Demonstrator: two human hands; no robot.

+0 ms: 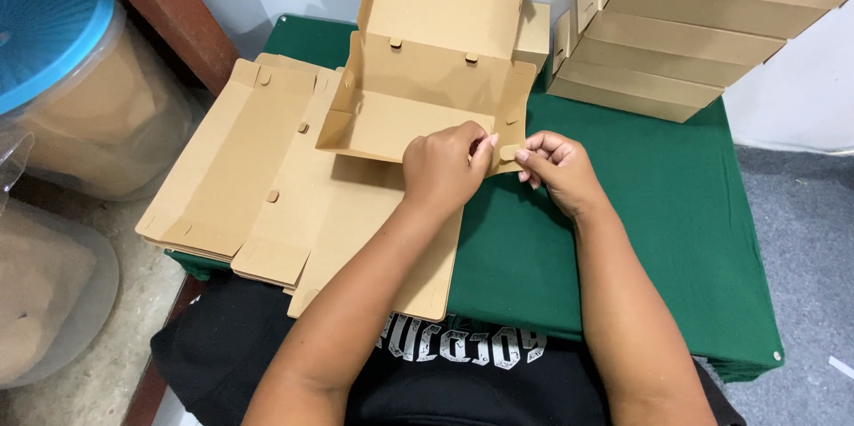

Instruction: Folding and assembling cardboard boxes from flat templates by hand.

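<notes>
One table (676, 213) under a green cloth fills the middle of the view. On its far right corner stands one stack of folded cardboard boxes (685, 30); four show, leaning a little, and the top of the stack is cut off by the frame. On the left side of the table lies one pile of flat box blanks (267, 186), uncut sheets with tabs and slots, hanging a little over the table's left edge; how many sheets are in the pile cannot be told. To the left of the table stands one clear plastic tub with a blue lid (62, 61).

One half-folded cardboard box (427, 79) rests on the far end of the flat pile, its lid standing upright at the back and its side walls raised. Its near right corner sits just in front of both hands.

The left hand (442, 166) is curled over the box's front edge, fingers bent and pressing on the front wall near that corner. The right hand (556, 168) is almost closed, thumb and forefinger pinching a small tab (508, 152) at the box's right front corner. The two hands are just beside each other, nearly touching at the fingertips.
</notes>
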